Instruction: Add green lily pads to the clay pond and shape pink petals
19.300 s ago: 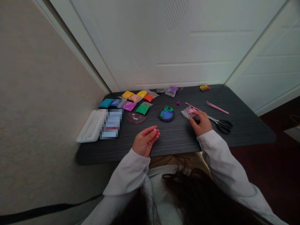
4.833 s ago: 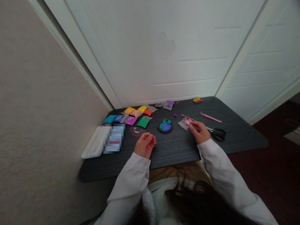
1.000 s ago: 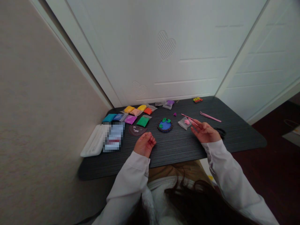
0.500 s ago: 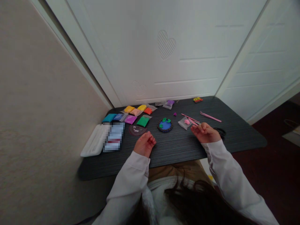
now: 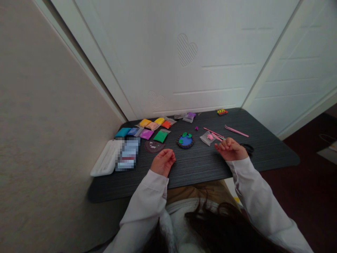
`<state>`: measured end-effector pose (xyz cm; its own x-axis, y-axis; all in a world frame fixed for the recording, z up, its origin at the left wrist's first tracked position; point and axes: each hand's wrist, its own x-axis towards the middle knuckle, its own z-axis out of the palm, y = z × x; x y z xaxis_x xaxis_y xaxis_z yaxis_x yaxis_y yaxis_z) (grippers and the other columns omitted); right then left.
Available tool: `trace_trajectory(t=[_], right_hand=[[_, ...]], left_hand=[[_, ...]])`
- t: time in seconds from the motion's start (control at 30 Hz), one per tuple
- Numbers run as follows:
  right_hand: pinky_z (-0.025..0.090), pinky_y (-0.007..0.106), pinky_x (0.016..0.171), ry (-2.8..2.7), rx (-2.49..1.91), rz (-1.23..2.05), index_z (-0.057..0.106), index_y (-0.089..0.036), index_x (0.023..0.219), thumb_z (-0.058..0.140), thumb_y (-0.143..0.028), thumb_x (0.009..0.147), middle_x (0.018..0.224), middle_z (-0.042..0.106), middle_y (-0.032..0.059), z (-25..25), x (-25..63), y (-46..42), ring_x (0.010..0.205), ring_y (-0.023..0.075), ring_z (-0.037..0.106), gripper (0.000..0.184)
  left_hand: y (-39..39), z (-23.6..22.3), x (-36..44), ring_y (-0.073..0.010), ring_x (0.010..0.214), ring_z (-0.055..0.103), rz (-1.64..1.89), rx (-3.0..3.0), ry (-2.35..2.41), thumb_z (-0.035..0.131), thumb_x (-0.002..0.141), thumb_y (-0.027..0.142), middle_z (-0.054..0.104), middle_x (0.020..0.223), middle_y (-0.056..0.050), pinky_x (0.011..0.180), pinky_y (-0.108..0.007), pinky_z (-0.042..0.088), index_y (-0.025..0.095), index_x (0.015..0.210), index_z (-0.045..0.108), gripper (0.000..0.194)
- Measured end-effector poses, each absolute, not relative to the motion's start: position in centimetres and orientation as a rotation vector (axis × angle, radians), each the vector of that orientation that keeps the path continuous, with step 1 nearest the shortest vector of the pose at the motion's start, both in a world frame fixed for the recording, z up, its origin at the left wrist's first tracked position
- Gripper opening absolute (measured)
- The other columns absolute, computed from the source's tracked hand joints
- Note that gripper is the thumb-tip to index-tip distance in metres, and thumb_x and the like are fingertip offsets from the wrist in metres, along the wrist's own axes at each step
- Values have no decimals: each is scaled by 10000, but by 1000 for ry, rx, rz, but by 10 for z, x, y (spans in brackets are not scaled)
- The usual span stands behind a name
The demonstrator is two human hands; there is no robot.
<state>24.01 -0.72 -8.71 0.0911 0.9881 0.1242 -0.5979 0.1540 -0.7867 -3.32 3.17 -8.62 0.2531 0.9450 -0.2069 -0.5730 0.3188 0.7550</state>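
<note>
Over the near left of the table, my left hand [image 5: 162, 162] is closed, thumb and fingers pressed together; anything between them is too small to make out. My right hand [image 5: 231, 149] is closed too, its fingers curled in a pinch near the right side, and what it holds, if anything, is hidden. Between and beyond them lies a round blue clay pond [image 5: 185, 141] with a dark bumpy rim and green leaf pieces. Close to my right fingertips is a clear bag [image 5: 207, 138] with a lump of pink clay [image 5: 210, 137].
Thin pink tools [image 5: 213, 132], pink tweezers [image 5: 236, 131] and black-handled scissors [image 5: 248, 149] lie at the right. Bags of coloured clay, including green [image 5: 160, 135], fill the back left. A brown protractor-like template [image 5: 154, 146], white tray [image 5: 106, 158] and small purple piece [image 5: 196, 128] lie about.
The fingers of my left hand have shifted slightly, with the thumb now laid along them. My right fingers have moved only a little. The things on the table stay put.
</note>
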Motion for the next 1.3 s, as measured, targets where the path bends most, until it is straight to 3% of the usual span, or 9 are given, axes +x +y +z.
trace_trajectory(t=[0.17,0.33,0.47,0.6,0.83,1.1,1.3], right_hand=[[377,408,830,-794,-705,1256,445,-219,487,489,-131,461,469,365,-66,-87,240,-7,497,84,403,102],[405,396,764,-879,-799,1161,419,-213,478,489,-153,481,473,370,-63,-90,237,-4,496,92,425,92],[418,360,669,-994,-948,1024,471,-213,507,509,-176,545,494,457,-37,-97,233,0,505,117,460,65],[391,299,607,-1158,-1121,862,582,-200,636,530,-187,637,578,543,1,-98,220,-4,584,142,492,53],[384,289,709,-1417,-1212,650,611,-196,766,540,-222,696,734,584,23,-85,169,-19,730,162,525,102],[418,279,602,-1644,-1226,503,577,-220,808,496,-243,733,680,549,15,-83,144,-14,611,142,507,112],[419,278,606,-1601,-1295,536,591,-205,794,501,-248,734,679,552,18,-88,148,-12,622,142,511,117]], left_hand=[[31,-86,-32,-68,595,576,1082,629,779,712,553,132,645,670,-26,593,-179,476,112,749,623,216],[32,-85,-33,-74,637,586,1032,695,818,693,600,196,663,780,-55,631,-195,479,119,864,624,283],[31,-88,-32,-70,550,554,991,817,848,697,590,249,649,658,-21,557,-199,449,132,765,606,229],[29,-89,-30,-44,403,434,952,1019,885,693,591,274,554,444,35,431,-172,318,134,568,531,216],[28,-86,-31,-56,403,364,913,1242,947,552,717,378,453,388,52,446,-197,270,145,504,483,323],[29,-83,-26,-91,524,486,909,1259,950,705,552,263,577,552,23,530,-214,359,147,635,598,178],[28,-86,-26,-119,617,542,924,1240,942,631,653,307,664,778,-58,623,-254,419,153,895,640,287]])
